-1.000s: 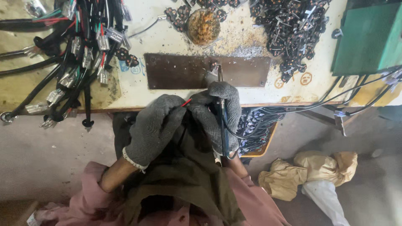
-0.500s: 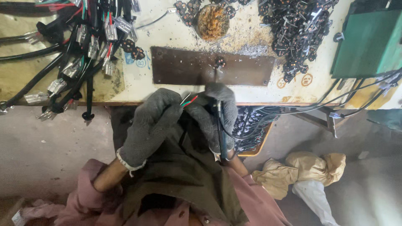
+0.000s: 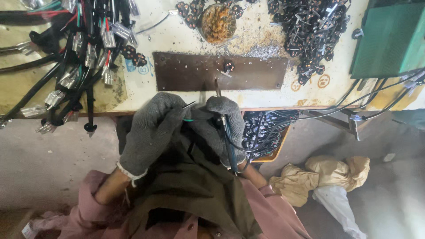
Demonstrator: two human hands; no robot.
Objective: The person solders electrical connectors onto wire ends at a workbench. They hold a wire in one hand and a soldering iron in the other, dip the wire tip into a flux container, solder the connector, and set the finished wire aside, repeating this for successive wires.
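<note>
My left hand (image 3: 152,128) fingers pinch thin wire (image 3: 189,105); right hand (image 3: 226,126) grips black cable (image 3: 230,148), near tabletop (image 3: 310,95) front edge. Better hold both steady.

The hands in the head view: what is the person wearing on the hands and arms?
Both the left hand and the right hand wear grey knitted gloves; the left one ends in a pale cuff. The pink sleeves are pushed back, leaving the forearms uncovered.
</note>
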